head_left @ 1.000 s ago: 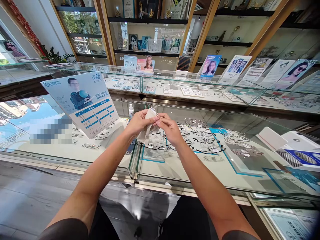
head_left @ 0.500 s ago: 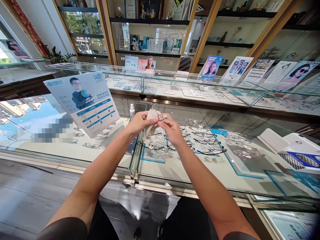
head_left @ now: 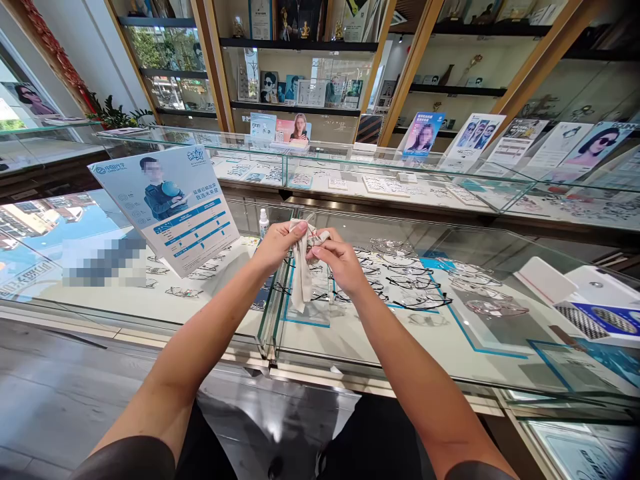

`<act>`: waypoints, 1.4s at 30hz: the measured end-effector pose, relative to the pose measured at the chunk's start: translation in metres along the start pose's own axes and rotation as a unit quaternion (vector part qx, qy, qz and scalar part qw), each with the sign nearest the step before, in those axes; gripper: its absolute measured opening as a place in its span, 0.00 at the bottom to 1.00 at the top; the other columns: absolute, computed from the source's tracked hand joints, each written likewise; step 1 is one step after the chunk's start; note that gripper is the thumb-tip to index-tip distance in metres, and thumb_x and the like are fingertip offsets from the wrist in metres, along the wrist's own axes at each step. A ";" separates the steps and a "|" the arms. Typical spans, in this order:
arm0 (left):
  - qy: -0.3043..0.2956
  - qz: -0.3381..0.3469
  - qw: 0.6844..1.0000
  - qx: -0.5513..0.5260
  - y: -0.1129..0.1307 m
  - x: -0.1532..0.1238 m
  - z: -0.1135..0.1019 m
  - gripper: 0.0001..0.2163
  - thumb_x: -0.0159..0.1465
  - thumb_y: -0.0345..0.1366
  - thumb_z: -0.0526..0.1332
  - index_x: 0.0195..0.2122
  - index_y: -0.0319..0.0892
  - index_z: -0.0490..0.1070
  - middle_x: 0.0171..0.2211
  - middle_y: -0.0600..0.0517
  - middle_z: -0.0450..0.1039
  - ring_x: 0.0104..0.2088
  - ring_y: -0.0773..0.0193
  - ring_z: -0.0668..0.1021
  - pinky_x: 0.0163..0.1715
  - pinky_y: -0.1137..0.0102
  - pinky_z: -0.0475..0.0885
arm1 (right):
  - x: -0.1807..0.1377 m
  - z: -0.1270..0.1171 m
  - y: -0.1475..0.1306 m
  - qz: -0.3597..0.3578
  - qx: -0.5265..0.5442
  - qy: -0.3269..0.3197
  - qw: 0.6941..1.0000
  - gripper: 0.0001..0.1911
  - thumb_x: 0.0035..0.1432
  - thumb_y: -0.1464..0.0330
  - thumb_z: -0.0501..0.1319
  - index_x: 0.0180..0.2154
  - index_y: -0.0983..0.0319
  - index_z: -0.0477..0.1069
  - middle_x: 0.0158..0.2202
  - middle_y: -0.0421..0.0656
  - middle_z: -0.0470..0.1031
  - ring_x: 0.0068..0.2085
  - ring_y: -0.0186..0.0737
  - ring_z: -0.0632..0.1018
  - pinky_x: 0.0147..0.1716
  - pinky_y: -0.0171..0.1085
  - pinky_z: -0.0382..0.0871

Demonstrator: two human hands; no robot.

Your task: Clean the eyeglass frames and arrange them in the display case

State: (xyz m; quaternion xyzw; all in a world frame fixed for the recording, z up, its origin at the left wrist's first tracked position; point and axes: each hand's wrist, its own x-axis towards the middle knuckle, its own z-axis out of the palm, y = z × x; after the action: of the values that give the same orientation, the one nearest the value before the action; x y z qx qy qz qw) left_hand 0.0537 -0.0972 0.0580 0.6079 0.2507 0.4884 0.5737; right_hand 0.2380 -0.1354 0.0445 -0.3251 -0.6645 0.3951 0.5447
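At twelve o'clock, above glass counter [head_left: 360, 343], we're gripping pale cloth [head_left: 302, 280]. Left hand [head_left: 273, 248] pinching upper edge; right hand [head_left: 343, 262] pinching bunched end and small item [head_left: 315, 235], perhaps glasses. We should be pressing lightly, cloth hanging clear of bottle [head_left: 263, 225], ten o'clock.

My right grip [head_left: 346, 265] has room over the glass tabletop [head_left: 360, 343] until the white box [head_left: 595, 283]; leftward, white bottle [head_left: 263, 223] and placard [head_left: 175, 217] obstruct me.

Blue-and-white placard [head_left: 165, 208] on the counter [head_left: 220, 319], apparently reading "我选未来", smaller print too blurred
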 end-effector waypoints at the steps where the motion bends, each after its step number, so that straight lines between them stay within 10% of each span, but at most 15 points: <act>1: -0.026 -0.014 1.000 -0.002 0.003 0.000 -0.004 0.30 0.60 0.67 0.73 0.31 0.40 0.79 0.26 0.49 0.78 0.28 0.63 0.77 0.31 0.68 0.73 | 0.001 -0.001 0.001 0.008 0.008 0.005 1.000 0.19 0.61 0.47 0.73 0.29 0.54 0.87 0.47 0.45 0.73 0.53 0.51 0.75 0.62 0.51 0.69; 8: -0.055 -0.006 0.998 0.010 0.011 -0.001 -0.007 0.25 0.52 0.52 0.83 0.40 0.39 0.81 0.31 0.50 0.80 0.30 0.65 0.78 0.34 0.71 0.72 | 0.001 -0.005 0.005 0.039 0.051 -0.007 0.998 0.17 0.61 0.50 0.73 0.28 0.54 0.86 0.44 0.44 0.73 0.52 0.49 0.75 0.60 0.48 0.68; 15: 0.057 0.051 0.997 0.013 0.000 -0.003 0.010 0.29 0.60 0.66 0.73 0.29 0.41 0.75 0.20 0.54 0.71 0.21 0.68 0.71 0.24 0.71 0.65 | -0.003 0.002 0.003 0.034 0.037 -0.055 0.997 0.22 0.61 0.44 0.72 0.32 0.55 0.86 0.45 0.44 0.74 0.51 0.48 0.75 0.58 0.48 0.70; 23: 0.013 -0.039 0.998 -0.052 0.004 0.007 -0.007 0.32 0.52 0.68 0.77 0.36 0.40 0.81 0.30 0.49 0.82 0.36 0.57 0.84 0.39 0.67 0.79 | 0.005 -0.011 0.008 0.041 0.105 0.058 0.992 0.20 0.58 0.45 0.74 0.31 0.55 0.84 0.51 0.47 0.76 0.59 0.53 0.75 0.61 0.50 0.70; 29: -0.085 -0.106 0.991 0.005 -0.007 -0.002 -0.001 0.32 0.57 0.68 0.73 0.34 0.39 0.81 0.30 0.48 0.81 0.30 0.62 0.80 0.32 0.70 0.74 | 0.007 -0.017 0.003 0.042 0.107 0.091 0.989 0.20 0.60 0.45 0.72 0.34 0.55 0.83 0.62 0.47 0.76 0.64 0.54 0.75 0.56 0.49 0.75; 42: -0.145 -0.075 0.986 -0.044 -0.015 -0.007 0.015 0.28 0.65 0.62 0.72 0.38 0.38 0.75 0.31 0.50 0.78 0.30 0.67 0.77 0.33 0.72 0.71 | 0.006 -0.002 0.008 0.076 0.210 0.100 0.970 0.20 0.53 0.45 0.78 0.34 0.54 0.84 0.50 0.43 0.85 0.56 0.47 0.81 0.55 0.41 0.75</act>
State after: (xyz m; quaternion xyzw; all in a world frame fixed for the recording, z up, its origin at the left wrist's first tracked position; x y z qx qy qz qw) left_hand 0.0681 -0.1073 0.0440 0.6255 0.1879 0.3611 0.6656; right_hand 0.2393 -0.1260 0.0401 -0.2912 -0.4822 0.5314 0.6327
